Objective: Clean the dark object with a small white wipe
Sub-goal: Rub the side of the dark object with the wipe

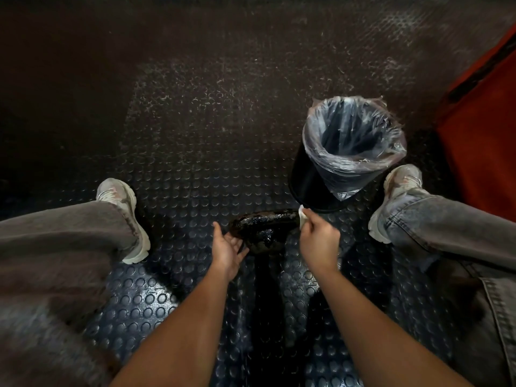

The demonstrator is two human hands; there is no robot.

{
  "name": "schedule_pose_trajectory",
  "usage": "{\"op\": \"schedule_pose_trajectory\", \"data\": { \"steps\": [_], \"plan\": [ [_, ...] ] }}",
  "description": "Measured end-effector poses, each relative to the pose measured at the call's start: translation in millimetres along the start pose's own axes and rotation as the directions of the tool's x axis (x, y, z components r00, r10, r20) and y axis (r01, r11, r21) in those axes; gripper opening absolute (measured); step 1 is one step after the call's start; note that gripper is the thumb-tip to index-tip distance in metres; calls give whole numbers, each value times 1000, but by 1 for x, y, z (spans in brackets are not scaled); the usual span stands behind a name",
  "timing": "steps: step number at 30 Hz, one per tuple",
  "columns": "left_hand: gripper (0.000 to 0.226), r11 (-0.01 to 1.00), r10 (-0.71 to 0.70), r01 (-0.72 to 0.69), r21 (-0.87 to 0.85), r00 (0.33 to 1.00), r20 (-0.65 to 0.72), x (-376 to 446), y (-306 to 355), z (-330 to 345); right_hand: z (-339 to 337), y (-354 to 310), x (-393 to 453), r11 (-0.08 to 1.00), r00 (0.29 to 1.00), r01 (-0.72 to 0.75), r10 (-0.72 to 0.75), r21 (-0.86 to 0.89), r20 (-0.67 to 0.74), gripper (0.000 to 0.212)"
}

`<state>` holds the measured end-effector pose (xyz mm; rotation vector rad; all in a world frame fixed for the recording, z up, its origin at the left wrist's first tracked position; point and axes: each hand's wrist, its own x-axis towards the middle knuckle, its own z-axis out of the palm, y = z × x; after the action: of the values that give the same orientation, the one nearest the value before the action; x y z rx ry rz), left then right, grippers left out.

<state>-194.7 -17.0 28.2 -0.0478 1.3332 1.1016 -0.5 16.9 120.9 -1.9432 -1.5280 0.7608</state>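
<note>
While the small white crumpled wipe [302,219] is pinched in the right hand [318,241], it is held against the right end of the dark, glossy, rounded oblong object [265,229]. That object is seen low between the person's knees, above the dark blue studded rubber floor [181,169]; what carries it cannot be told, though a dark stem or shadow runs down beneath it. The left hand [227,251] is laid against the object's left end, its fingers [237,244] mostly straight and spread, steadying rather than gripping. The right fingers are curled around the wipe, of which only a small fold is exposed.

Step judged in hand: wiping, at the right end. The surface is mottled and wet-looking; progress cannot be judged closely.

Next move, judged: the wipe to be drawn leftward across the top under light pressure, the left hand bracing. A black bin with a clear plastic liner [349,146] stands just beyond the object, presumably for the spent wipe.
</note>
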Motion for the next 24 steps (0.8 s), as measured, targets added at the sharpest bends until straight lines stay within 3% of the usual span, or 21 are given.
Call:
{"op": "schedule_pose_trajectory", "data": {
  "steps": [3, 5, 8, 9, 11, 14, 17, 19, 21, 24],
  "plan": [
    [75, 1000, -2, 2, 9, 1000, 1, 1, -1, 0, 1, -14, 10, 998, 998, 39, -37, -43, 51, 36],
    [79, 1000, 0, 0, -2, 1000, 9, 2, -1, -1, 7, -23, 5, 967, 967, 250, -246, -58, 61, 36],
    [80, 1000, 4, -3, -8, 1000, 10, 0, 1, 1, 16, -12, -12, 841, 854, 516, -492, -160, 170, 38],
    [79, 1000, 5, -5, -11, 1000, 11, -2, 2, 2, 16, -5, -16, 829, 843, 535, -507, -167, 181, 38],
    [78, 1000, 1, -1, -21, 1000, 6, -4, 2, 3, 10, 6, -23, 880, 889, 456, -442, -137, 121, 40],
    [79, 1000, 0, 0, -26, 1000, 4, -5, 3, 4, 3, 13, -22, 988, 988, 155, -155, -22, 9, 38],
    [79, 1000, 9, -9, -26, 1000, -2, -8, 4, 5, 2, 5, -5, 1000, 1000, -9, 9, -8, -3, 34],
    [81, 1000, 16, -16, -21, 1000, -2, -8, 5, 5, 4, -7, 2, 999, 999, 45, -45, 20, -1, 32],
    [83, 1000, 14, -14, -20, 1000, 6, -5, 3, 2, 9, -19, 1, 980, 980, 200, -200, 1, 15, 34],
    [82, 1000, 16, -16, -23, 1000, 6, -3, 3, 3, 18, -17, -12, 880, 882, 465, -450, -99, 139, 35]
  ]
}}
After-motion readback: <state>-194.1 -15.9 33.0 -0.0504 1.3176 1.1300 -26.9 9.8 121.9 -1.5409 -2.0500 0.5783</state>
